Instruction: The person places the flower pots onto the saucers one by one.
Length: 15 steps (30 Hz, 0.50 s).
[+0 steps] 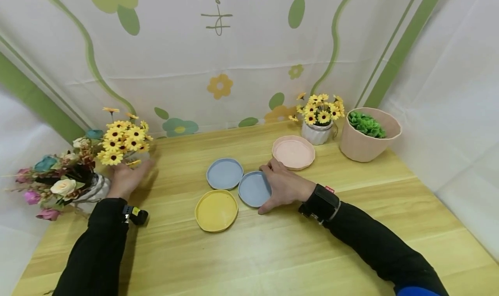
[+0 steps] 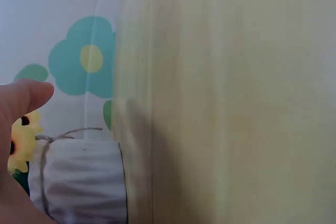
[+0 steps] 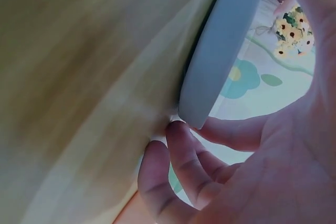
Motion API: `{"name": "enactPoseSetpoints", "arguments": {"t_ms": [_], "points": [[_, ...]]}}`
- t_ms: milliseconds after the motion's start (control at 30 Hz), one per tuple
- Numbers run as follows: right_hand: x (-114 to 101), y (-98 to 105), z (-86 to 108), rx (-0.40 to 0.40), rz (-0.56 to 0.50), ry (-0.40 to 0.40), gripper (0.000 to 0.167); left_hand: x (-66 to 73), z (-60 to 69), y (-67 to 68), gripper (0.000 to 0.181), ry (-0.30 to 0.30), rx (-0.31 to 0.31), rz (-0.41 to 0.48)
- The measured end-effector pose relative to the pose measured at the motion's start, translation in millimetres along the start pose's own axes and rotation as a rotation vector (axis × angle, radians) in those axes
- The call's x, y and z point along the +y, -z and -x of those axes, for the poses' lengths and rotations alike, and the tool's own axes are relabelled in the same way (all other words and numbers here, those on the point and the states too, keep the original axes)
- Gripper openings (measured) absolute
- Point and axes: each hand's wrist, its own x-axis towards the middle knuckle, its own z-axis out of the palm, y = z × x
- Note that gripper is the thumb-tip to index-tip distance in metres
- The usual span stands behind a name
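My right hand [image 1: 286, 185] spans the right-hand blue plate [image 1: 251, 190], with the thumb at its near edge and the fingers at its far edge. In the right wrist view, a fingertip touches the rim of this plate [image 3: 215, 51]. On the left, my left hand [image 1: 130, 179] is beside the potted yellow daisies [image 1: 122, 138], its fingers partly hidden by the blooms. The left wrist view has the thumb stretched out above a white pot [image 2: 81, 177] tied with twine. A second blue plate [image 1: 224, 174] and a yellow plate [image 1: 216, 210] lie by the held one.
A pink plate [image 1: 293, 152] lies behind my right hand. Farther right stand another daisy pot [image 1: 317, 131] and a pink planter [image 1: 360, 146] with a green succulent. A mixed-flower pot [image 1: 91, 194] stands left of my left hand. A printed cloth [image 1: 249, 40] hangs behind the wooden table [image 1: 241, 261].
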Motion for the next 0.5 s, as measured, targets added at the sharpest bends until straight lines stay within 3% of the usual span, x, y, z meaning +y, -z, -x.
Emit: {"name": "enactPoseSetpoints", "arguments": {"t_ms": [167, 400, 500], "points": [[2, -2, -1.2, -0.002, -0.033, 0.014, 0.119, 2.6, -17.3, -0.4, 0.122, 0.069, 0.090, 0.051], [1, -6, -2.9, -0.014, -0.053, 0.022, 0.116, -6.1, -39.9, -1.4, 0.105, 0.055, 0.272, 0.046], [-1, -7, -4.6, -0.019, -0.056, 0.030, 0.116, -7.0, -46.2, -0.3, 0.097, 0.036, 0.389, 0.167]]}}
